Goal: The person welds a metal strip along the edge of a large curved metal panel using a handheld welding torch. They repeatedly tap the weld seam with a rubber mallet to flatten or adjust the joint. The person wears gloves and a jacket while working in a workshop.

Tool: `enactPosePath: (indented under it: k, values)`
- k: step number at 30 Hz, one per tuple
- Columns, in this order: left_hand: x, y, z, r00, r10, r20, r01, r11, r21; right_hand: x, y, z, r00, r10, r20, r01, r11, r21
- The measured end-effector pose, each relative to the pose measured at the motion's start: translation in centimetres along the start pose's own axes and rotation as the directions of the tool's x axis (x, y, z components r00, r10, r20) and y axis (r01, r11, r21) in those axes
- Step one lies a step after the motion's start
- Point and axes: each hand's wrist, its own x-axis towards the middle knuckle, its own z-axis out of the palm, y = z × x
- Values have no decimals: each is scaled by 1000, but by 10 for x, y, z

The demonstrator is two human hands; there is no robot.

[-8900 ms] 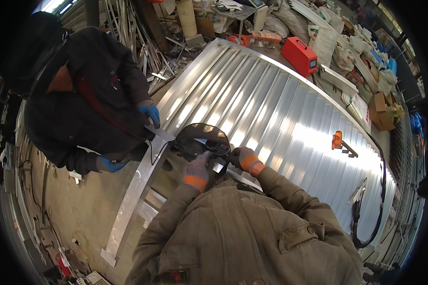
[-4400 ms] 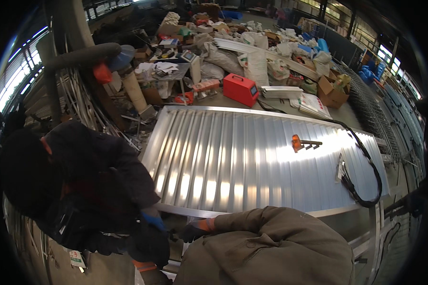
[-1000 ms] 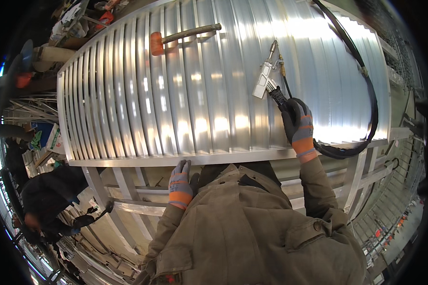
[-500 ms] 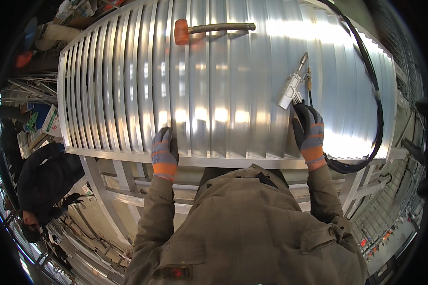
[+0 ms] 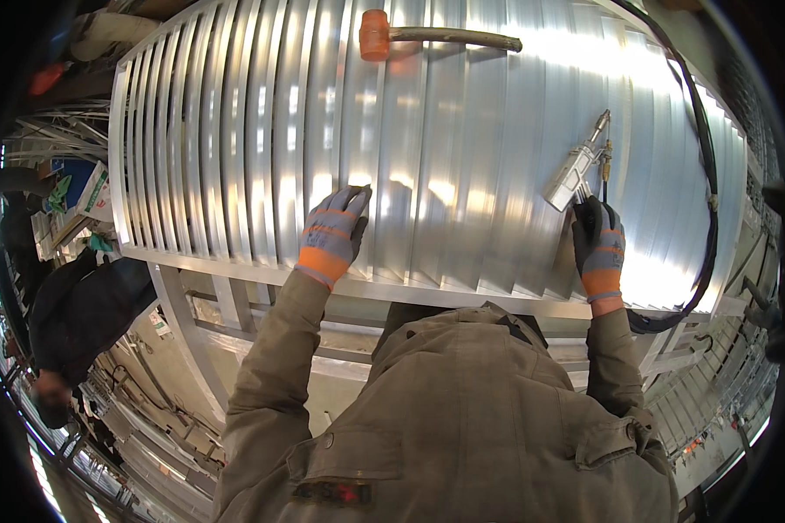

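Observation:
A wide panel of silver metal slats (image 5: 414, 166) in a frame lies before me. My left hand (image 5: 333, 231), in a grey and orange glove, rests on its near part with the fingers stretched out. My right hand (image 5: 600, 253), gloved alike, is curled at the handle end of a silver rivet gun (image 5: 576, 173); its fingers partly hide the grip. The gun's stepped nose points away and to the right, with a thin hose beside it. At the far side lies a mallet (image 5: 375, 36) with an orange head, its handle pointing right.
A thick black hose (image 5: 705, 157) curves along the panel's right side to near my right wrist. Metal legs and rails (image 5: 183, 336) stand under the panel. A person in dark clothes (image 5: 87, 314) is at the left. Wire mesh (image 5: 715, 414) stands at the right.
My left hand has slid farther in and to the right over the slats, its fingers more spread. My right hand stays by the rivet gun. The whole view has turned slightly.

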Motion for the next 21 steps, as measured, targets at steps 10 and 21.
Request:
enactPosePath:
  k: [10,21]
  values:
    - [43,-20,-43,851,310,425,-496,741,453,7,10,7,994,70,86,-60,992,-112]
    - [59,-7,-19,593,463,659,-769,569,291,8,7,13,985,119,124,-100,983,-152]
